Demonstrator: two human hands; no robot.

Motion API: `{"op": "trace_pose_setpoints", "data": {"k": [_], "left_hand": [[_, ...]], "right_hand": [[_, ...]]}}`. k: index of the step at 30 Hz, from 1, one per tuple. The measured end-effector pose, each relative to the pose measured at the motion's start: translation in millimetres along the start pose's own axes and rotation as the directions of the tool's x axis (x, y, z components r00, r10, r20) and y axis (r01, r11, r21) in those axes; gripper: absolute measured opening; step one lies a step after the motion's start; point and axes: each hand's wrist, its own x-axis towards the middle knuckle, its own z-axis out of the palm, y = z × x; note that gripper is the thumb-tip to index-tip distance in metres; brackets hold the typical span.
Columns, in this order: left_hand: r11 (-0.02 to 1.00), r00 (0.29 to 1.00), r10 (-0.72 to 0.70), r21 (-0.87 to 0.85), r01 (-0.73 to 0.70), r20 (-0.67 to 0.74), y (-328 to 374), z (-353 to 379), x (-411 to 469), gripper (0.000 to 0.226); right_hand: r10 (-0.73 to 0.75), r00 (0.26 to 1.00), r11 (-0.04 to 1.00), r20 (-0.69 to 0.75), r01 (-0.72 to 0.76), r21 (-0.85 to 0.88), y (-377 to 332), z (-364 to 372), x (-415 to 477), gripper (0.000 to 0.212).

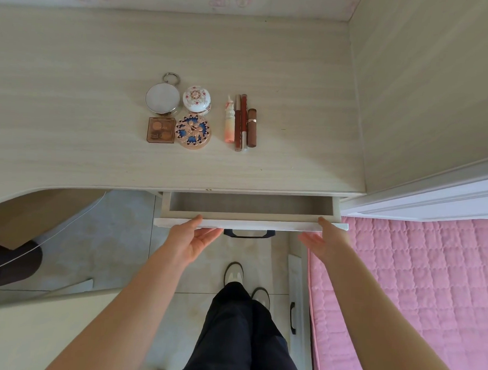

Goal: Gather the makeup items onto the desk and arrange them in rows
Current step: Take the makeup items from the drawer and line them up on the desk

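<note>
On the pale wooden desk [73, 93] lie the makeup items. A round silver mirror compact [162, 97] and a white flowered jar [197, 100] form a back pair. In front of them sit a brown eyeshadow palette [161, 130] and a round blue-patterned compact [193, 131]. To their right, several slim tubes lie side by side: a peach one [229, 122], two thin red ones [240, 123] and a brown lipstick [251, 128]. Below the desk a drawer [249, 224] stands partly out. My left hand [191, 238] and my right hand [325, 240] press flat against its front panel, fingers straight.
The drawer's visible inside [250, 204] shows nothing in it, and its dark handle [249, 233] sits between my hands. A cabinet wall [425, 95] bounds the desk on the right. A pink quilted bed [414, 290] lies at the right, a chair [7, 261] at the left.
</note>
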Motion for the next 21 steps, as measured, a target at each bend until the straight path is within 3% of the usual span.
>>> {"op": "trace_pose_setpoints", "data": {"k": [4,21], "left_hand": [[1.0,1.0,0.001,0.002,-0.001,0.01,3.2,0.4,2.9,0.024],[0.995,0.987,0.102,-0.003,-0.102,0.123,19.8,25.1,14.9,0.009]], "right_hand": [[0.047,0.993,0.967,0.108,-0.073,0.242,0.5,18.3,-2.2,0.023],[0.037,0.998,0.97,0.056,-0.05,0.239,-30.5,40.0,9.6,0.025]]}}
